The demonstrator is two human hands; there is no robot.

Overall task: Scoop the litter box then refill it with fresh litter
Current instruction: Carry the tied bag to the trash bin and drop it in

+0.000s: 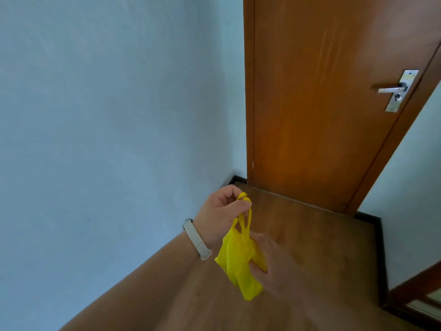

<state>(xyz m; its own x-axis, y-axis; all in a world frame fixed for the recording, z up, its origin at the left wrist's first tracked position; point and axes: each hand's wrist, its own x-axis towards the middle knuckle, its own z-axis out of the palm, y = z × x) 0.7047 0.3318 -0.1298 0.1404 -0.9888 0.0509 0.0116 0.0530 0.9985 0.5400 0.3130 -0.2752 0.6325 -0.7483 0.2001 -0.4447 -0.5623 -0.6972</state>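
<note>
1. Nearest, low in the view, the person's right hand (274, 266) is blurred and reaches in from the near right. Its fingers pinch the lower body of a small yellow plastic bag (238, 261).
2. Just beyond and to the left, the left hand (222, 211) is clenched round the bag's two handle loops, holding them bunched at the top so the bag hangs down between both hands. A pale wristband (196, 240) sits on that wrist.
3. The bag looks thin, crumpled and nearly empty. I cannot tell whether anything is inside it.
4. Under the hands runs a brown wood floor (310, 247), edged by a dark skirting board.
5. To the left rises a plain pale blue wall (107, 115). Farther off, straight ahead, stands a closed brown wooden door (322, 103) with a silver lever handle (393, 89) at its right side.
6. No litter box, scoop or litter shows anywhere in view, so the task's main things lie somewhere out of sight.
7. As a judgement, this is a preparing or carrying step: the bag is likely meant for scooped waste. The next move probably calls for one hand to let go of the bag and press the lever, or for turning toward wherever the box sits, while keeping the loops gripped so the light bag does not slip.
</note>
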